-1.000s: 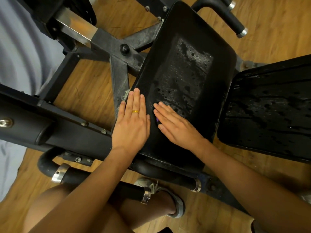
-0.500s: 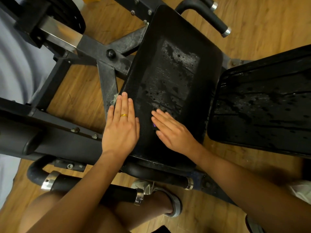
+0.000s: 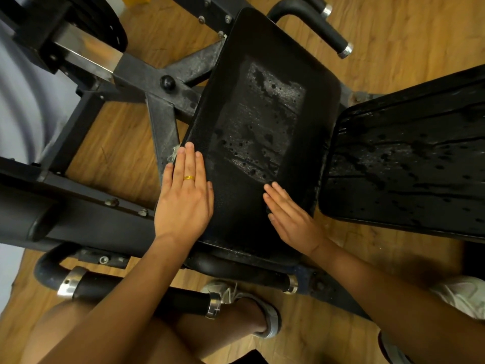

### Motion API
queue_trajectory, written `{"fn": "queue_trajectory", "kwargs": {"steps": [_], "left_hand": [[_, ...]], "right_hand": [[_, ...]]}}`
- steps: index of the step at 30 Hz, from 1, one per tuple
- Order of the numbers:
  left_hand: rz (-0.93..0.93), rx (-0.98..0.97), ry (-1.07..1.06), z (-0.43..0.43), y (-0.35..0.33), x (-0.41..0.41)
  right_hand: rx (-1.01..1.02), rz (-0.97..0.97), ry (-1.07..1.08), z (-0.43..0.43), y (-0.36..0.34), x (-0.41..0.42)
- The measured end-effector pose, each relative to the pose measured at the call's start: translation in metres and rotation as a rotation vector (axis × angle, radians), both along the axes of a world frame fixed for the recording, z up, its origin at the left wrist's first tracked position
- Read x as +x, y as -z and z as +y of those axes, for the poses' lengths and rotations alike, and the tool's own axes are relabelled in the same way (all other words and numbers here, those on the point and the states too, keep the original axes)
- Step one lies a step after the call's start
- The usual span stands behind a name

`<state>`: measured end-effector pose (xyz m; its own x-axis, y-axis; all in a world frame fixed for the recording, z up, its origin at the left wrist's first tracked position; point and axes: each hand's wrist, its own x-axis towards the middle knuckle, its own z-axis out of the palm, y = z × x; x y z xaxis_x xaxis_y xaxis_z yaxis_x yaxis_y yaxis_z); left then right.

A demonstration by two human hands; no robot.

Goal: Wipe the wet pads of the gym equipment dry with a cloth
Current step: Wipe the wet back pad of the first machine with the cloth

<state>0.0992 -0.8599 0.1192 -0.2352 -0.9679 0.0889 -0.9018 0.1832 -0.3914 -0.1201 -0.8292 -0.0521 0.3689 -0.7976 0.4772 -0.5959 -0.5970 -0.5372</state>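
Observation:
A black seat pad (image 3: 265, 82) lies in the middle, with water drops and a wet patch (image 3: 262, 132) on its centre. My left hand (image 3: 185, 198) presses flat on the pad's left edge, fingers straight. A pale scrap of cloth (image 3: 173, 153) peeks out by its fingertips. My right hand (image 3: 291, 219) lies flat on the pad's near right part, fingers straight and pointing up-left. Whether anything is under it cannot be told. A second black pad (image 3: 409, 164) to the right is covered in drops and streaks.
The machine's dark steel frame (image 3: 162, 80) crosses at the left. Black handles with chrome caps stick out at the top right (image 3: 333, 35) and near my knees (image 3: 136, 290). Below are the wooden floor (image 3: 110, 143) and my shoe (image 3: 262, 308).
My right hand has slid to the right across the near part of the seat pad. My left hand stays flat on the left edge.

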Motion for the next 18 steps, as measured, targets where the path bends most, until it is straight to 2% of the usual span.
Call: {"fn": "queue_trajectory", "kwargs": {"steps": [3, 6, 9, 18], "left_hand": [[0.000, -0.002, 0.006, 0.000, 0.001, 0.001], [-0.004, -0.008, 0.004, 0.000, 0.002, 0.001], [-0.008, -0.019, 0.003, -0.001, 0.003, 0.002], [-0.023, -0.003, 0.001, 0.000, 0.000, 0.000]], "right_hand": [[-0.050, -0.043, -0.120, -0.018, -0.029, 0.024], [-0.034, -0.117, -0.143, -0.048, -0.067, 0.063], [0.003, -0.113, -0.160, -0.073, -0.089, 0.080], [0.005, -0.124, -0.099, -0.046, -0.068, 0.060]]}}
